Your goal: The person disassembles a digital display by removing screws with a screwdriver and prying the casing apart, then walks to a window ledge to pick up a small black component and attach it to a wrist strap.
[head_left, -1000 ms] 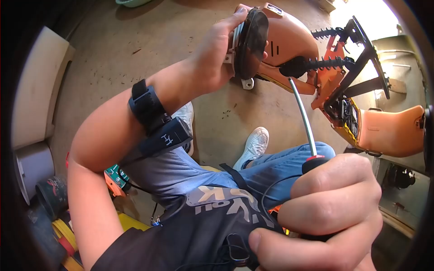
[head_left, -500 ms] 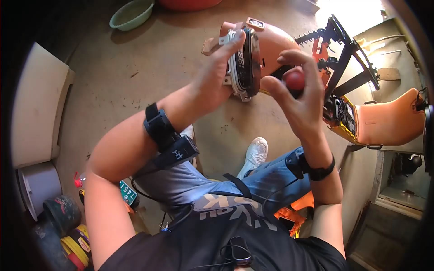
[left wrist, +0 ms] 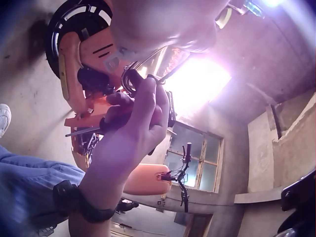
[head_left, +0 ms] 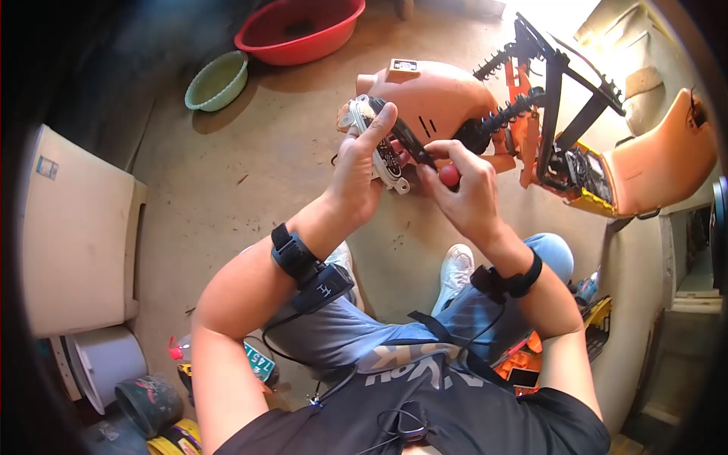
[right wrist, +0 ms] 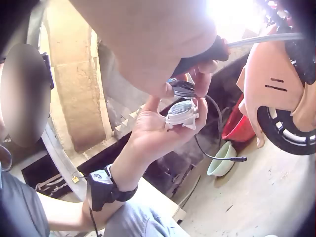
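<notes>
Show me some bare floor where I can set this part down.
The widest bare patch of floor, scattered specks aside, lies between the white cabinet and the left hand. A smaller one lies between the left shoe and right shoe. It is crowded lower left, by the white drum and dark bucket.

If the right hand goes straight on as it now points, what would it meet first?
Probably the white plastic housing in the left hand, just beyond the dark elongated part that the right hand pinches; the gap is unclear.
</notes>
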The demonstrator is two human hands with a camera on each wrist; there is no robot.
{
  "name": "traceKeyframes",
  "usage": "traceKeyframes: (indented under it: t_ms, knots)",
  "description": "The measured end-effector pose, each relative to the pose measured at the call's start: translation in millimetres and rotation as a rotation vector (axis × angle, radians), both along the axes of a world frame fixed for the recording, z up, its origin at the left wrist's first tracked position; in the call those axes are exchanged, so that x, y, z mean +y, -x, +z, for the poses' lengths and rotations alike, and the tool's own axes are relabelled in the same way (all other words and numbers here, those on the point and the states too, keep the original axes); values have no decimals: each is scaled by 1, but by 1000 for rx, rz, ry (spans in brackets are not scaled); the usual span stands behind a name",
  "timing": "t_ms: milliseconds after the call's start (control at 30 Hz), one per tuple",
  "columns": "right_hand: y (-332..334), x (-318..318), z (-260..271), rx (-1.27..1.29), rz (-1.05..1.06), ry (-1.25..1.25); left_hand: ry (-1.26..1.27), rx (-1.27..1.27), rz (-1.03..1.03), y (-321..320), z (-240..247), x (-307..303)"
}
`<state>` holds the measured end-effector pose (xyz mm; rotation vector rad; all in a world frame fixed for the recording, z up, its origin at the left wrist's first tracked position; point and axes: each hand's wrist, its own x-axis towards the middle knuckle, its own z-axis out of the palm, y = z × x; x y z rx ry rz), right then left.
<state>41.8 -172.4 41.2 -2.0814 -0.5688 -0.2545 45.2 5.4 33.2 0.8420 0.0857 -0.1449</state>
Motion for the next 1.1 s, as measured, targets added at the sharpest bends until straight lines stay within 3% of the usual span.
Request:
traceKeyframes:
  t_ms: [167,333,400,433,633,800,900,967,1100]
  knots:
    - [-30,-18,-14,-133,-126,81,10,65,51,-1,-4,-1]
    - [-64,-45,-23,3,-187,212,11,184,207,7,6,10]
    - [-76,-54,-39,201,-106,538,19,194,245,6,6,15]
    - [-88,-61,-67,246,-30,690,12,203,242,6,7,16]
    - [-83,-72,-182,684,142,1033,9,187,168,11,16,8]
    - [-90,-100,-274,688,92,1076,1,214,113,18,21,5]
    - [-99,-127,-326,646,65,921,-7,204,50,21,26,10]
    - [-102,-132,-337,708,53,983,-21,214,6,21,26,16]
    - [-101,-157,-365,671,14,860,48,176,-44,21,27,22]
